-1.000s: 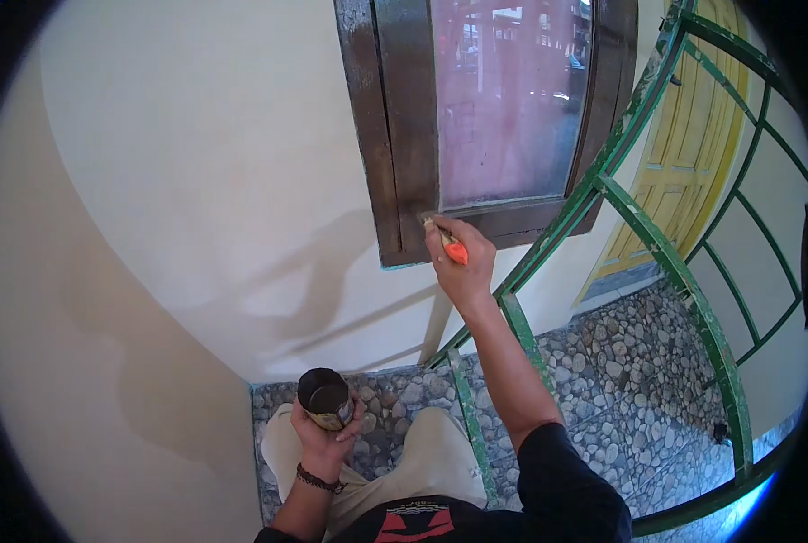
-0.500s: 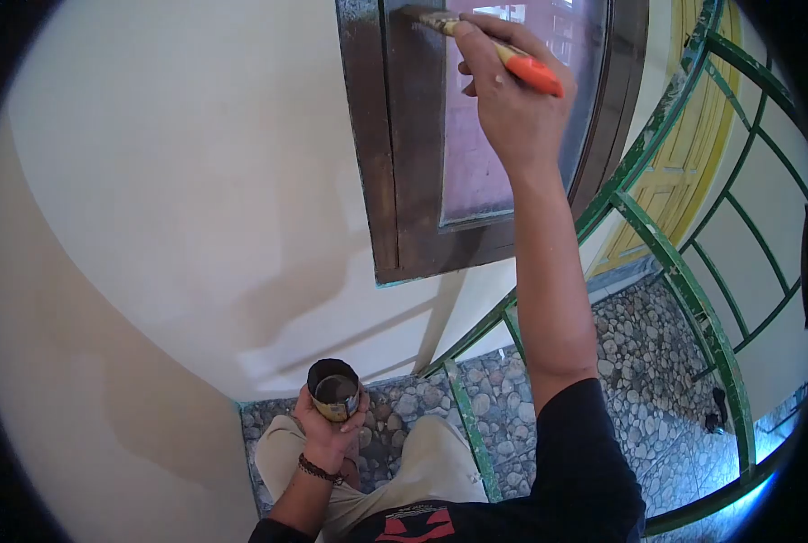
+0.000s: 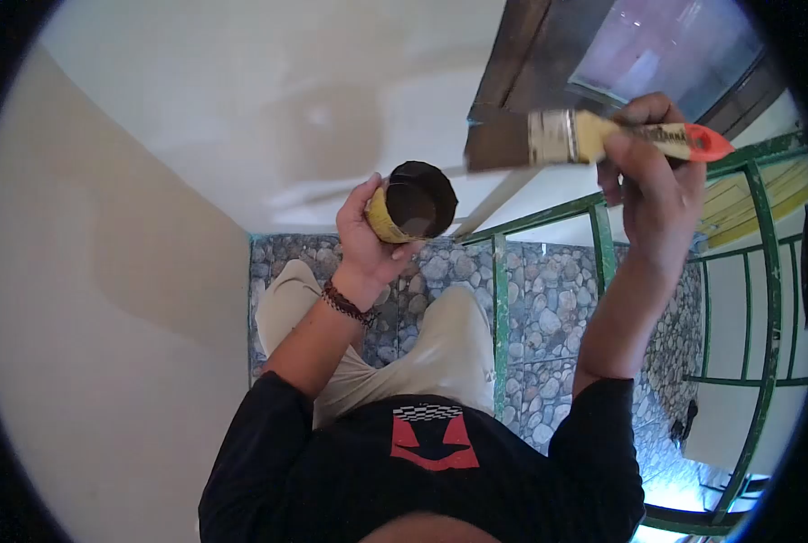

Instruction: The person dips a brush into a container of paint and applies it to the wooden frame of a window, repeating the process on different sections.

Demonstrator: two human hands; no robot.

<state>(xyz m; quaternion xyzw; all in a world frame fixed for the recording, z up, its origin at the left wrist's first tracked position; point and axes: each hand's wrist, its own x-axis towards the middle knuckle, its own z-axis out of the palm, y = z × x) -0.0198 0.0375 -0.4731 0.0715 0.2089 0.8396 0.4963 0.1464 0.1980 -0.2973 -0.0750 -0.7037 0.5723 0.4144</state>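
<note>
My left hand (image 3: 368,237) is closed around a yellow paint can (image 3: 382,215) with a dark inner wall and brownish liquid inside. The can is tilted slightly, its mouth facing me. In my right hand (image 3: 648,167) is a paintbrush (image 3: 594,138) with a pale handle and an orange end. Its wide dark bristles point left, apart from the can and to the upper right of it. Behind the brush is a brown wooden window frame (image 3: 549,54) with a glass pane (image 3: 657,45).
A green metal railing (image 3: 500,317) runs close on my right, with chipped paint. Pale walls (image 3: 151,299) stand ahead and to the left. The floor (image 3: 549,312) has a pebble pattern. A yellow door (image 3: 757,204) shows beyond the railing.
My right hand has brought the brush away from the window frame, down toward the can. My left hand has raised the can. The view has tilted down.
</note>
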